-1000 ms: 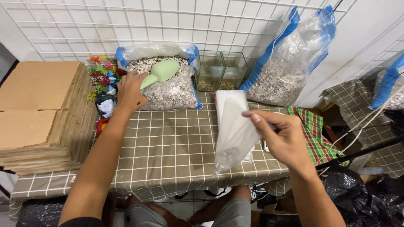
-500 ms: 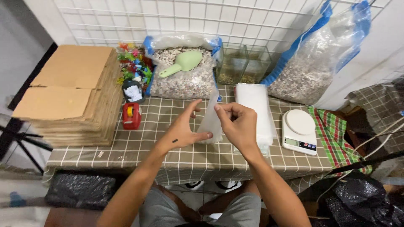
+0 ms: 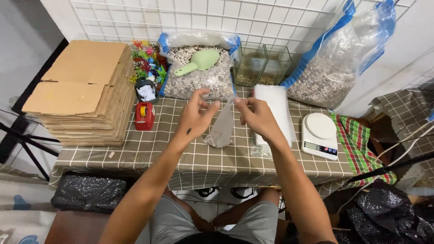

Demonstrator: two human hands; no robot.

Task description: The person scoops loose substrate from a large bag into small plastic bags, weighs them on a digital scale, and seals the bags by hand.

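Note:
Both my hands hold one small clear plastic bag (image 3: 222,126) by its top edge above the checked tablecloth (image 3: 181,158). My left hand (image 3: 199,113) pinches the left side of the bag's mouth and my right hand (image 3: 255,115) pinches the right side. The bag hangs limp between them. Just behind my right hand lies a stack of white plastic bags (image 3: 275,108). Farther back stands an open bag of pale gravel (image 3: 196,74) with a green scoop (image 3: 199,61) resting on top.
A white digital scale (image 3: 320,130) sits at the right beside a red-green checked cloth (image 3: 359,147). A tall gravel sack (image 3: 337,68) leans at the back right, two small glass tanks (image 3: 264,65) in the middle. Flattened cardboard boxes (image 3: 83,88) and a red tape dispenser (image 3: 144,116) stand left.
My left hand left the green scoop and came to the clear bag. My right hand brought the bag to the middle, and both hands now hold its mouth.

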